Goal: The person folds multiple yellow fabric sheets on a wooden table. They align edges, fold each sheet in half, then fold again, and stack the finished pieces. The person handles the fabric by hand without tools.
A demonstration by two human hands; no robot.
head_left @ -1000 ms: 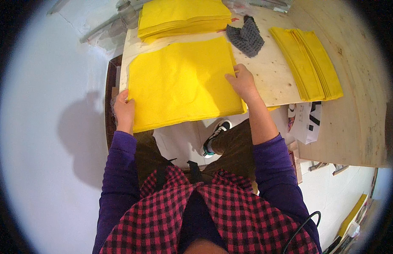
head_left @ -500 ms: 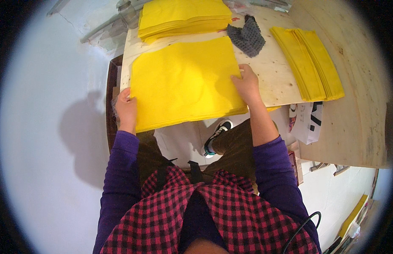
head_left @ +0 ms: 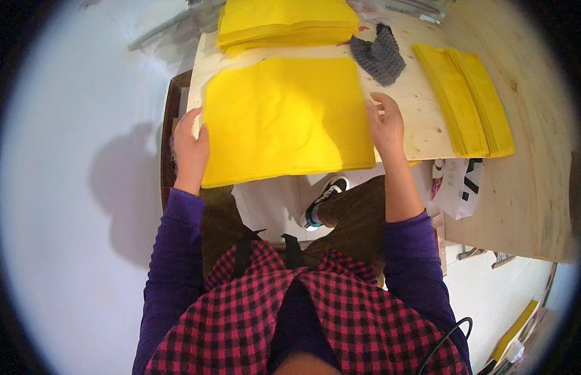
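Note:
A wide stack of yellow fabric sheets [head_left: 284, 119] lies flat in front of me, its near edge reaching past the front of the wooden table [head_left: 422, 131]. At its left edge is my left hand [head_left: 191, 153], thumb and fingers apart, beside the cloth. My right hand [head_left: 387, 128] is just off the right edge, its fingers loosely curved and parted with nothing between them. Whether either hand still brushes the fabric is hard to tell. Beyond the right hand, a dark grey textured cloth [head_left: 379, 56] lies crumpled on the table.
A thicker yellow fabric pile [head_left: 287, 22] sits at the back, and folded yellow pieces [head_left: 469, 103] lie at the right. A wooden panel [head_left: 522, 144] borders the right side. Below the table edge is a white bag [head_left: 456, 187]. A pale wall [head_left: 71, 187] is on the left.
Both hands have let go of the yellow sheets, and their fingers have spread. The right hand has moved slightly outward from the edge. The whole view has shifted a little.

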